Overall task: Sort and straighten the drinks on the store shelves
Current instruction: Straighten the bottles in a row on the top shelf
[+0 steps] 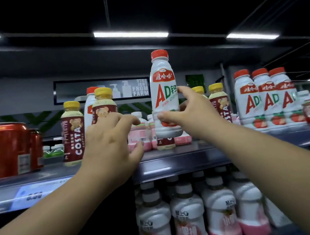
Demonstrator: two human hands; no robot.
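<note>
Right hand [186,114] has the AD bottle [164,97] up off the shelf [174,163], upright, red cap on top, milky white inside. Thumb is under the label and the fingers wrap the far side: a firm grip round the lower body.

Over on the right, three more AD bottles [263,100] stand shoulder to shoulder. Costa bottles, brown with yellow caps, are scattered along the middle: one at the left [73,131], one behind the left hand [104,103], one behind the right hand [219,103]. Small pink bottles [138,132] sit further back, and red cans [6,148] are at the far left. Below, a lower row of white-and-pink bottles [187,215].

Left hand [110,141] is out in front of that middle Costa bottle, back to the camera, fingers spread and thumb held apart, pinching nothing visible. Whether it touches the bottle, I can't tell. Both forearms reach up and forward over the shelf edge.
</note>
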